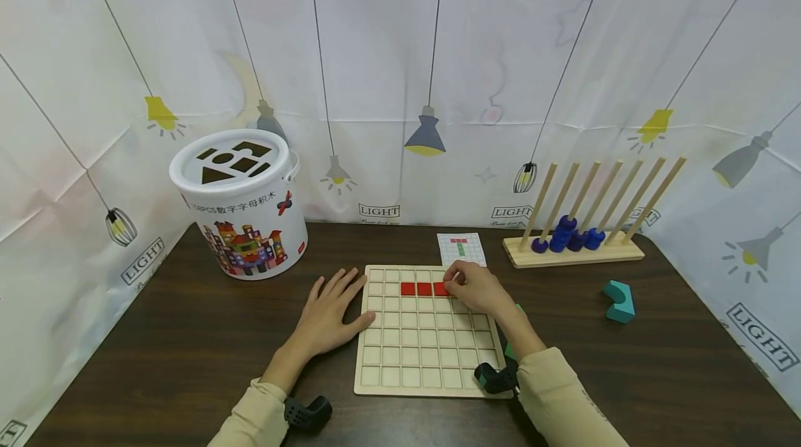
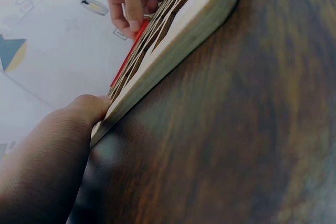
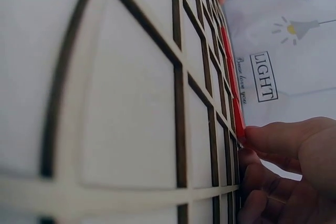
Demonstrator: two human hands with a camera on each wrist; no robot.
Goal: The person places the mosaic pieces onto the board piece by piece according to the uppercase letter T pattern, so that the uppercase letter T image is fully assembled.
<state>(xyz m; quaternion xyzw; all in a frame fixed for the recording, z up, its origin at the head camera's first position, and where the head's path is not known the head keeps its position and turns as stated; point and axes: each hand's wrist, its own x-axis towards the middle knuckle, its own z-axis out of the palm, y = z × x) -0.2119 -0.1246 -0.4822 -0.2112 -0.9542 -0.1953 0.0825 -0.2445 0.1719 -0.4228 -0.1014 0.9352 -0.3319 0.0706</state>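
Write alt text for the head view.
A person's right hand touches the rightmost of three red squares lined up on a wooden grid board, while the left hand rests at its left edge. Behind are a white bucket, a patterned card and a peg stand.

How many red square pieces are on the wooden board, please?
3, side by side in one row of the board: left piece, middle piece and right piece at the right hand, which may hide more.
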